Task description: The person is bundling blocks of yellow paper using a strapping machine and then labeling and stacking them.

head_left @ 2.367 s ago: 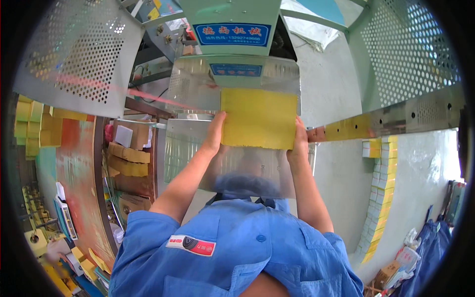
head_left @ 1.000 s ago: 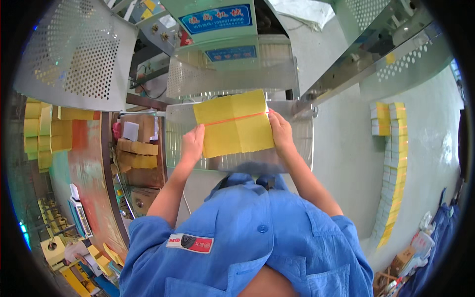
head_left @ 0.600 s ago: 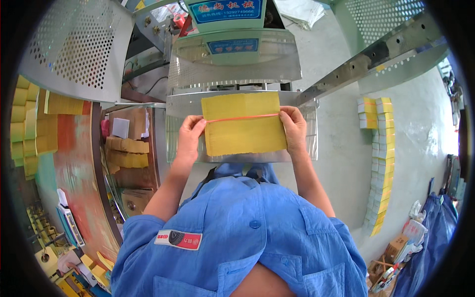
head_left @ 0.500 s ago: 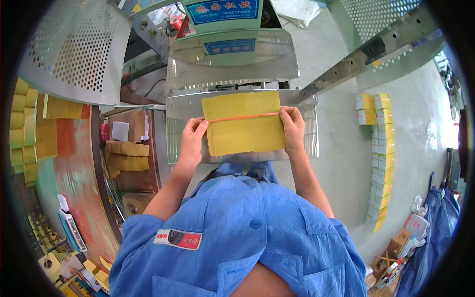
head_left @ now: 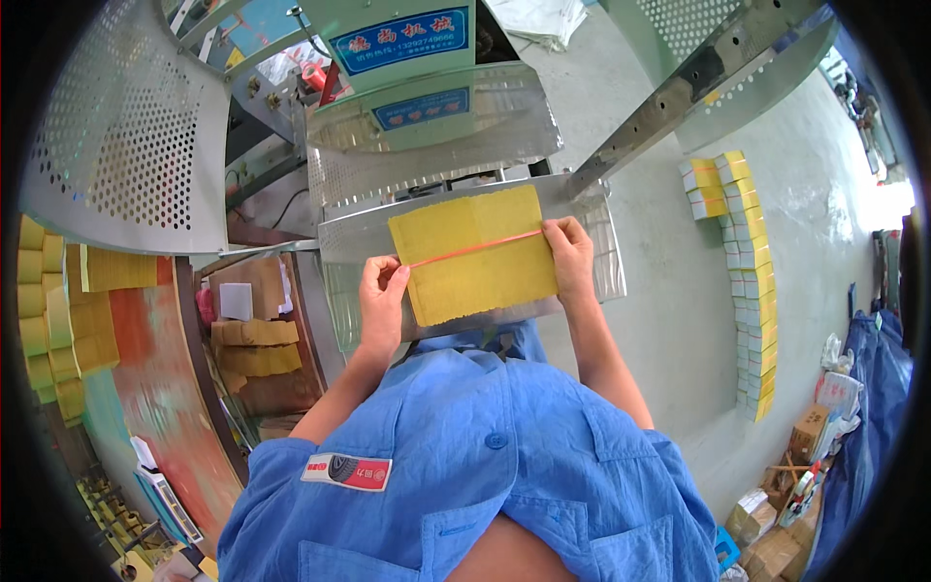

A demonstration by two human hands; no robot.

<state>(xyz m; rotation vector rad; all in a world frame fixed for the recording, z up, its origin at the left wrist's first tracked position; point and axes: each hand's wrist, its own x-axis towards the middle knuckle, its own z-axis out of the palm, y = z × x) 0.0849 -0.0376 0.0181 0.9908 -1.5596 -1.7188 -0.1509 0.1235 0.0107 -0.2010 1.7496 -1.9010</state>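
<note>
A bundle of rough-edged yellow paper (head_left: 475, 281) lies over the shiny metal tray of a machine in front of me. An orange-red band (head_left: 475, 249) runs straight across its top face from side to side. My left hand (head_left: 383, 299) grips the bundle's left edge at the band's end, with the thumb on top. My right hand (head_left: 571, 254) is closed on the opposite edge, thumb and fingers at the band's other end. The bundle's underside and the fingertips beneath it are hidden.
Behind the metal tray (head_left: 339, 262) rises a clear bent guard (head_left: 436, 145). Perforated panels (head_left: 126, 145) and a slanting metal bar (head_left: 679, 107) flank the machine. A long row of banded bundles (head_left: 754, 310) stands on the floor at right. Yellow stacks (head_left: 92, 320) sit on the left.
The view has turned slightly, so the bundle and band now appear tilted, right side higher. Both hands keep their hold on the bundle's edges.
</note>
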